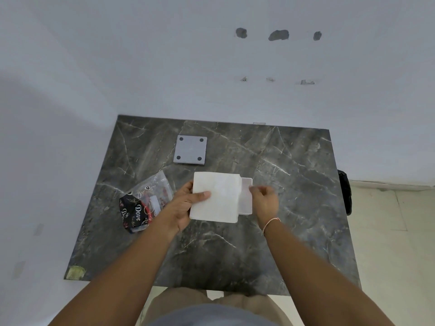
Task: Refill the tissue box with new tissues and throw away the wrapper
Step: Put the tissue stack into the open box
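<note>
A white stack of tissues (220, 198) is held flat over the middle of the dark marble table (294, 184). My left hand (186, 205) grips its left edge, thumb on top. Under the stack's right side peeks the pale tissue box (246, 196), open side up. My right hand (264, 201) pinches the right edge of the stack beside the box rim. The empty wrapper (143, 203), clear plastic with a black printed end, lies crumpled on the table left of my left hand. A grey square lid (190, 149) with dark round feet lies upside down behind the stack.
The table stands against a white wall at the back and left. A black object (344, 191) hangs past the table's right edge over a pale tiled floor. A yellowish sticker (75, 272) marks the table's front left corner.
</note>
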